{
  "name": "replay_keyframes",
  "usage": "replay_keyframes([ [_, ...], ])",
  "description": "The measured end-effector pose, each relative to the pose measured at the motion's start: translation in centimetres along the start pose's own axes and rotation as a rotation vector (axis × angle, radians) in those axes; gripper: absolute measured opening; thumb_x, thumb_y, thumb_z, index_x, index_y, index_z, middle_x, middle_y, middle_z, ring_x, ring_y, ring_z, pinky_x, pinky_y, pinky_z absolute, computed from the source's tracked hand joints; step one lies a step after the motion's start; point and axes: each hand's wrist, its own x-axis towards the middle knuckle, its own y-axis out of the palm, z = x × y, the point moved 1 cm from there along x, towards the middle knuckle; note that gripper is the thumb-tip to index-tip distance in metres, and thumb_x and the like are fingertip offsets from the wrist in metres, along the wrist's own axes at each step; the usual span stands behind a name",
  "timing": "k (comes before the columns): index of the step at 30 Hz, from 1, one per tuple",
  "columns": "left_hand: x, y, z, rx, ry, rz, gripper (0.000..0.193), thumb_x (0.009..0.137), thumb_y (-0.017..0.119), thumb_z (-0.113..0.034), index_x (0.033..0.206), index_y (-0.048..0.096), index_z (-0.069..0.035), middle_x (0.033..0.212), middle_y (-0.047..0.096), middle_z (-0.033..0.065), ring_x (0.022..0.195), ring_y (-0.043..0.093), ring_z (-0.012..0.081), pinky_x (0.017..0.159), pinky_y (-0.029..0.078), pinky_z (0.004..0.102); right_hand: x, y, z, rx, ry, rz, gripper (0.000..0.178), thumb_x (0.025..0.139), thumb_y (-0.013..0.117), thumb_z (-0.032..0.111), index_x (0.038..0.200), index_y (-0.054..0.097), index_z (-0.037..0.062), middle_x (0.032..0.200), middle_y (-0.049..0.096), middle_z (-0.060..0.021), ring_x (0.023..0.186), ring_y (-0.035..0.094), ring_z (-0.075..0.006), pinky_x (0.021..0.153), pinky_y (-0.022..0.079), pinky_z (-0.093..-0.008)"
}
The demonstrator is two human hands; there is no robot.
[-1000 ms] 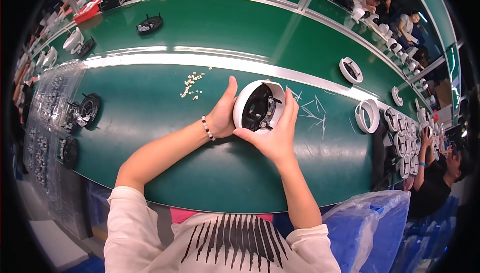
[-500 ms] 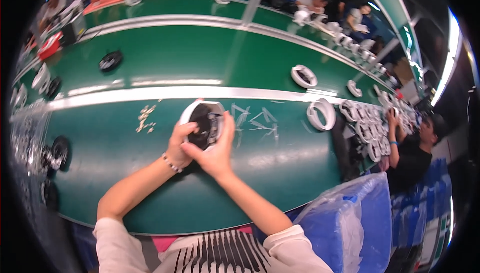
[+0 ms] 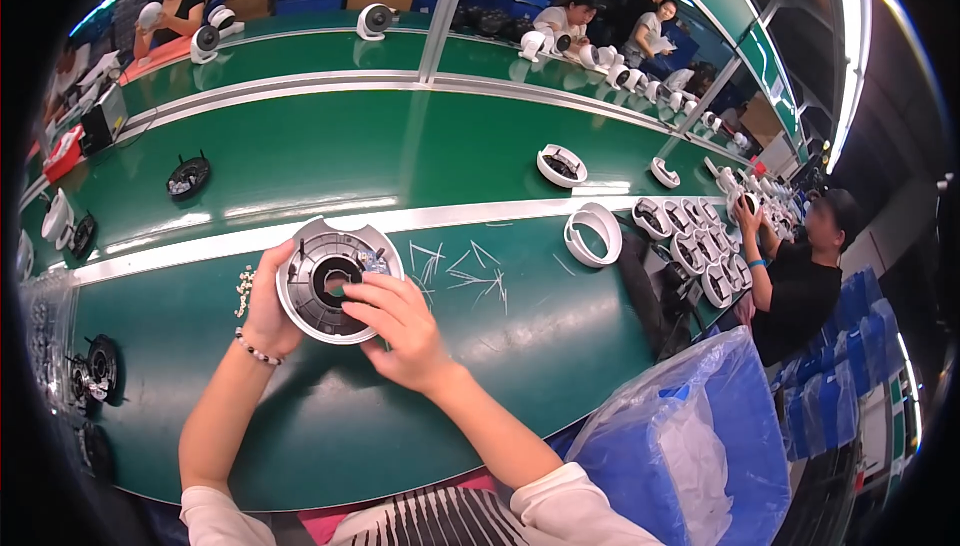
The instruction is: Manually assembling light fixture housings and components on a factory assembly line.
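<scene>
My left hand [image 3: 266, 314] grips the left rim of a round grey plastic housing [image 3: 318, 258] with a dark ring and hole in its middle, held tilted up above the green bench [image 3: 300, 416]. My right hand [image 3: 400, 331] touches its lower right side, fingers reaching toward the centre hole. A bead bracelet sits on my left wrist. A small pile of pale screws [image 3: 244, 291] lies just left of the housing.
Scattered white slivers [image 3: 470, 271] lie on the bench to the right. A white ring part [image 3: 593, 234] and several round housings [image 3: 690, 236] sit further right, near a person in black [image 3: 800, 286]. Dark round parts [image 3: 95, 371] lie at left. A blue bag-lined bin [image 3: 690, 446] stands lower right.
The view swung left to right across the bench. The round part has been turned over from its white-rimmed dark side to its grey ribbed face, with both hands still on it.
</scene>
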Motion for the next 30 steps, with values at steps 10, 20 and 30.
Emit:
replay_keyframes([
  [10,1.0,-1.8,0.7,0.073,-0.05,-0.079,0.035,0.085,0.042,-0.03,0.103,0.053,-0.002,0.098,0.059,0.0092,0.088,0.057,0.0175,0.077,0.046,0.0305,0.5,-1.1,-0.9,-0.032,-0.065,0.038,0.035,0.052,0.065,-0.001,0.086,0.055,0.0022,0.113,0.052,-0.0129,0.101,0.05,-0.0305,0.078,0.043,-0.0388],
  [20,1.4,-3.1,0.4,0.405,-0.193,-0.104,0.029,0.082,0.045,-0.031,0.091,0.053,-0.004,0.083,0.058,0.0063,0.078,0.059,0.017,0.056,0.052,0.0365,-0.3,-1.4,-1.9,-0.052,-0.016,0.105,0.045,0.051,0.061,-0.007,0.094,0.057,0.0032,0.109,0.054,-0.0103,0.101,0.051,-0.0305,0.082,0.044,-0.0375],
  [30,2.2,-4.1,-0.2,0.909,-0.227,-0.11,0.043,0.088,0.043,-0.039,0.08,0.059,0.0,0.072,0.059,0.0019,0.064,0.052,0.0068,0.056,0.044,0.0221,-0.9,-0.7,-1.1,-0.019,-0.088,0.235,0.038,0.058,0.057,-0.006,0.094,0.057,0.0028,0.111,0.052,-0.0106,0.107,0.046,-0.0304,0.085,0.04,-0.0408],
])
